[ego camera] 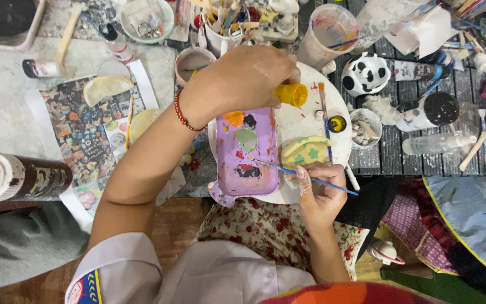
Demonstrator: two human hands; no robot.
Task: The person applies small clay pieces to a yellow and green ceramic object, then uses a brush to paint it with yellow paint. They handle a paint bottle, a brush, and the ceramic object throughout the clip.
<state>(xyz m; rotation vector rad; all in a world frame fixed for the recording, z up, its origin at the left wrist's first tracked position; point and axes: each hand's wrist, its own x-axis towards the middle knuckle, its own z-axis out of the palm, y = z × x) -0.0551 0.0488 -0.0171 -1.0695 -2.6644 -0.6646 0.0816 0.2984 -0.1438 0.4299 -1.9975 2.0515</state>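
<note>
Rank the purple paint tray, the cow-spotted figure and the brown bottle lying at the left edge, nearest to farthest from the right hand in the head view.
From the right hand:
1. Purple paint tray, just to its left.
2. Cow-spotted figure, up and to the right.
3. Brown bottle, far across at the left edge.

This is a craft or painting workspace, an informal art studio. A purple paint palette dotted with mixed colours sits on a round white board. Beyond the palette stand a cup crammed with brushes and a smeared rinse cup; to its right, paint bottles and a spotted ceramic figure; to its left, a printed reference sheet.
</note>
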